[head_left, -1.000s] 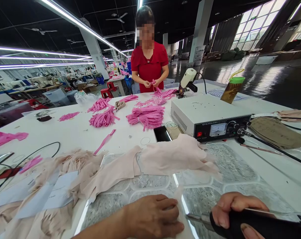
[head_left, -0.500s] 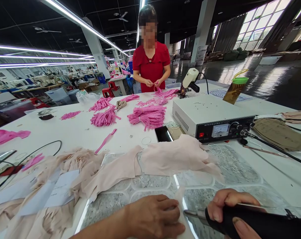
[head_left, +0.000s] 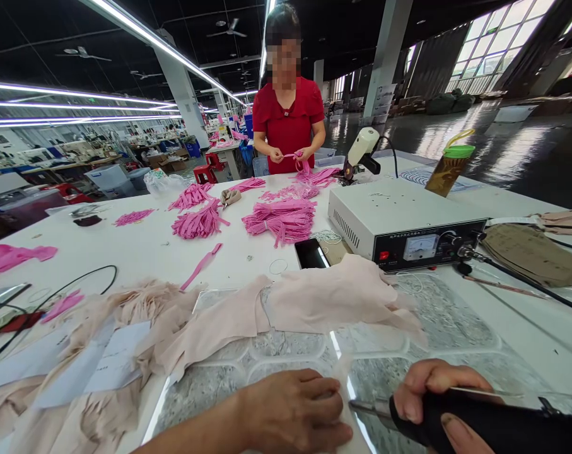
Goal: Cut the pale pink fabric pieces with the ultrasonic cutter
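Beige fabric (head_left: 333, 296) lies between right hand (head_left: 437, 391) and white machine (head_left: 399, 221).

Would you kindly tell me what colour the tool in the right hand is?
Black; the tool shows best in the head view.

A black-handled tool (head_left: 494, 427), near-level, points its metal tip at a pale sheer strip (head_left: 345, 378) lying flat.

Head camera faces forward-down, close above left hand (head_left: 292, 410) and right hand (head_left: 434, 388).
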